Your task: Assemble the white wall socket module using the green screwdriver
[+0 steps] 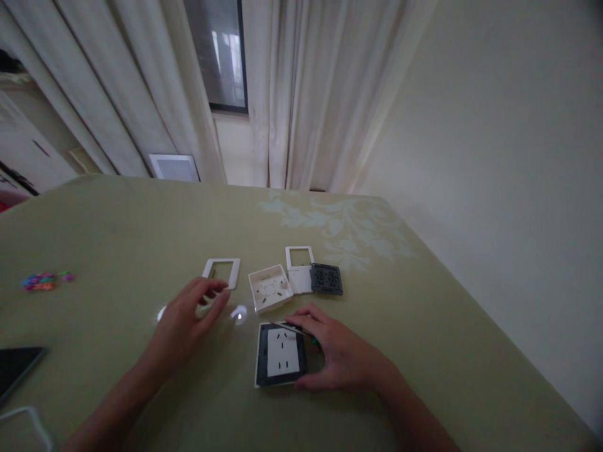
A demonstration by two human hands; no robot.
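- Work on a square socket panel with a white five-slot face and dark surround point(282, 361) appears to be in hand; it is laid on the pale green desk point(424, 326).
- Its right side is spanned by the right hand point(330, 348), in which a slim metal-shafted tool point(288, 328) is also gripped.
- By the left hand point(195, 311), loosely curled and seemingly empty, a white rectangular plastic frame point(233, 274) is overlapped; contact cannot be told.
- For any prying, a steadied panel would be called for.
- Inside the open white plastic box point(276, 303), only moulded fittings and dark slots are seen.
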